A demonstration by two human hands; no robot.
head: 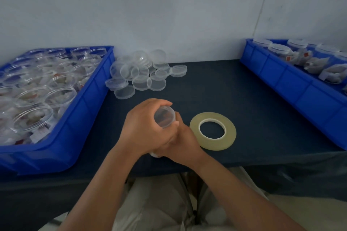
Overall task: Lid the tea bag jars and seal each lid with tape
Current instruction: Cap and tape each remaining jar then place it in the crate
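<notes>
— Pale trousers (155, 202) lie closest, under the near edge of the table (244, 95). What is above them?

— Both forearms reach in to the middle of the near edge. The left hand (144, 127) curls round a clear jar (164, 119), and the right hand (185, 143) wraps it from below and from the right.

— So both hands grip it?

— Yes, fingers bent round it, the hands touching each other. The jar tilts, its round top end facing up and away. I cannot tell whether a lid is seated on it.

— And the tape?

— A tape roll (213, 144) lies flat just right of the hands, with no hand on it.

— What is farther off?

— A heap of loose lids (142, 75) lies at the far side, left of middle. Beside it on the left, a blue bin (90, 99) holds open jars (33, 116) of tea bags. On the right, well apart, another blue bin (293, 88) holds lidded jars (279, 49).
</notes>
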